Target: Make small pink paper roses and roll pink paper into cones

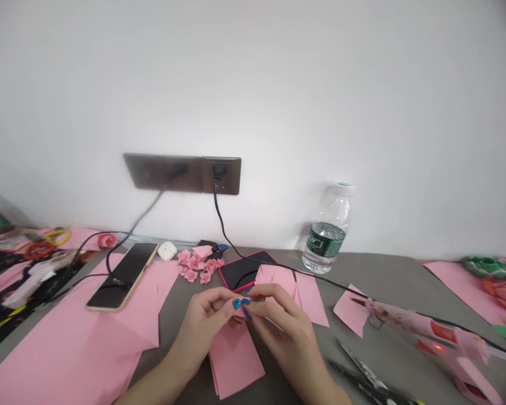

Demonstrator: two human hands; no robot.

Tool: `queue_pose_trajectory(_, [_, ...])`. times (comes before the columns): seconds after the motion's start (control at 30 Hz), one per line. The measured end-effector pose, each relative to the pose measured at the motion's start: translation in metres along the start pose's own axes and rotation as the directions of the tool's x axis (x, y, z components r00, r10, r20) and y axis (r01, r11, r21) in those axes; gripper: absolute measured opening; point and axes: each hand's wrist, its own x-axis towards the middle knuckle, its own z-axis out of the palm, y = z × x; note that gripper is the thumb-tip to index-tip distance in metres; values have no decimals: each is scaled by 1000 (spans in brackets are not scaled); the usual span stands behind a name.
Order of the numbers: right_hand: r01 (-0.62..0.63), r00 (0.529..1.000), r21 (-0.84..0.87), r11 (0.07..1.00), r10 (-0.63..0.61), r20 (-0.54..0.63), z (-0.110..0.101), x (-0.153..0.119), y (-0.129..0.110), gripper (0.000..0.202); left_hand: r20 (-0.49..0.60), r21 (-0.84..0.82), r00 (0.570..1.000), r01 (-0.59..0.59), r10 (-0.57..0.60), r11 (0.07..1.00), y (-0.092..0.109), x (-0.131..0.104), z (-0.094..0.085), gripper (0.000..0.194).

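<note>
Over the middle of the desk, my left hand (204, 323) and my right hand (284, 323) meet, thumbs and fingertips pinched together on a small piece of pink paper (239, 298). Most of that piece is hidden by my fingers, so its shape is unclear. Beneath my hands lies a small stack of pink paper rectangles (238, 363). More cut pink papers (314, 298) lie just beyond my right hand. Several small pink paper roses (198, 264) are grouped past my left hand.
At right are a pink glue gun (421, 326) with a lit red light, open scissors (362, 374) and a paper square (349, 312). A water bottle (326, 242) stands by the wall. Large pink sheets (76, 343) bear a phone (124, 278); a red-edged device (248, 269) lies centrally. Black cables (223, 216) cross.
</note>
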Motion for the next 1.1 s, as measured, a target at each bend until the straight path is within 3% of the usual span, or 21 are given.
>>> queue_pose_trajectory(0.2, [-203, 978, 239, 949, 209, 0, 4, 3, -2, 12, 10, 62, 999, -33, 32, 998, 0, -1, -1, 28])
queue_pose_trajectory(0.33, [-298, 949, 300, 906, 315, -9, 7, 3, 2, 7, 38, 127, 996, -88, 84, 988, 0, -1, -1, 26])
queue_pose_trajectory(0.5, [-330, 942, 317, 889, 332, 47, 8, 2, 5, 9, 19, 182, 987, -162, 161, 970, -3, 1, -4, 25])
queue_pose_trajectory(0.67, [-414, 905, 415, 810, 416, 91, 12, -1, 4, 22, -16, -15, 999, -48, 48, 999, -2, -1, -2, 24])
queue_pose_trajectory(0.83, [-467, 870, 488, 737, 481, 107, 12, -2, 6, 29, 41, -80, 998, -34, 37, 996, 1, -2, 2, 25])
queue_pose_trajectory(0.97, [-474, 871, 455, 754, 479, 114, 13, -3, 6, 29, 23, -60, 999, -28, 30, 998, 1, -2, 1, 25])
queue_pose_trajectory(1.1, [-421, 899, 383, 822, 434, 57, 14, -3, 5, 16, -6, -18, 997, -73, 73, 997, -2, 0, -1, 23])
